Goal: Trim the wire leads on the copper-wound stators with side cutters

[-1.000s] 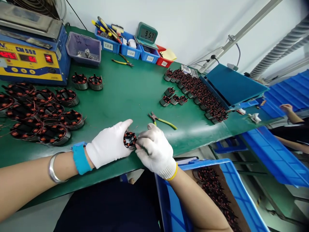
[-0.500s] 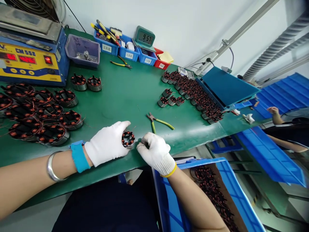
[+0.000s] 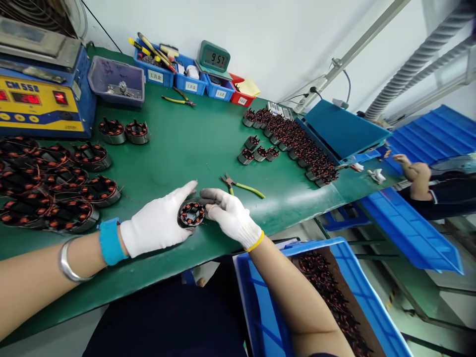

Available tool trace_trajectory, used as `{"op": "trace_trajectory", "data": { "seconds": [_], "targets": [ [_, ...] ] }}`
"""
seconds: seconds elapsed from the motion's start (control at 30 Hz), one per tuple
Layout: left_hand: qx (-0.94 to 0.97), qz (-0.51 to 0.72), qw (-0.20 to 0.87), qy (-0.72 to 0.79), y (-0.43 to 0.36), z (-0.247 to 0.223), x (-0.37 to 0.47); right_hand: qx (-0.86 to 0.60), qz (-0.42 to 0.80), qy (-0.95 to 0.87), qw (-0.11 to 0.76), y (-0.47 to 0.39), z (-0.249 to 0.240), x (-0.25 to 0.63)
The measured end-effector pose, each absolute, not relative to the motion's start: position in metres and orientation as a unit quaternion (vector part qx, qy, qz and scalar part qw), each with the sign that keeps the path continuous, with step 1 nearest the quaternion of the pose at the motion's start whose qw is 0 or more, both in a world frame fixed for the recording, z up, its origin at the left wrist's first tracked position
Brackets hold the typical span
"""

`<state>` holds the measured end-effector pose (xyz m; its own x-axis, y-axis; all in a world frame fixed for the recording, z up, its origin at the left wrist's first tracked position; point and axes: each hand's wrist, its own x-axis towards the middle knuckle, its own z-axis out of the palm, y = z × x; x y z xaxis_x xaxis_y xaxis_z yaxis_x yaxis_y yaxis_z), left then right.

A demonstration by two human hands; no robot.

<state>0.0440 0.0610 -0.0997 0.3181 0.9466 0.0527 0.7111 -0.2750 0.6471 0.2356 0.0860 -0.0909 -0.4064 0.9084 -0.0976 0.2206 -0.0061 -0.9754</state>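
My left hand, in a white glove, wraps round the side of a motor stator with copper windings and a dark ring, its open end facing up. Close against the stator's right side is my gloved right hand, its fingers bent and drawn together, their tips darkened. Whatever lies between those fingertips is hidden. Thin wire ends stick out near the stator's lower right edge. Just beyond my right hand, diagonal cutters with green handles lie on the green table.
Larger stators crowd the left side near a yellow-and-blue machine. Rows of small stators stand at the right. Below the table edge, a blue crate holds more. Tool bins line the wall. Another person's arm shows far right.
My right hand has moved up and left to the stator, its fingers reaching further forward. The stator is turned slightly in my left hand. The whole view has shifted a little.
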Motion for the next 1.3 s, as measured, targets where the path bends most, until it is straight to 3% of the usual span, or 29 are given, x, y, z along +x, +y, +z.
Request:
{"op": "trace_trajectory", "data": {
  "seconds": [0.1,0.23,0.53,0.83,1.03,1.17,1.3],
  "targets": [
    [0.749,0.267,0.228,0.561,0.059,-0.103,0.045,-0.395,0.412,-0.773,0.275,0.088,-0.085,0.237],
    [0.743,0.263,0.241,0.566,0.058,-0.104,0.045,-0.296,0.374,-0.859,0.188,0.095,-0.083,0.24],
    [0.753,0.246,0.264,0.551,0.059,-0.106,0.045,-0.436,0.238,-0.86,0.117,0.097,-0.084,0.243],
    [0.789,0.16,0.238,0.544,0.06,-0.092,0.05,-0.419,0.177,-0.89,0.014,0.083,-0.07,0.265],
    [0.796,0.157,0.23,0.537,0.063,-0.093,0.05,-0.451,0.124,-0.882,0.059,0.075,-0.074,0.262],
    [0.797,0.162,0.224,0.538,0.063,-0.092,0.049,-0.407,0.148,-0.901,0.032,0.077,-0.078,0.263],
    [0.796,0.157,0.229,0.538,0.063,-0.091,0.049,-0.472,0.174,-0.862,0.053,0.075,-0.075,0.265]
  ]
}}
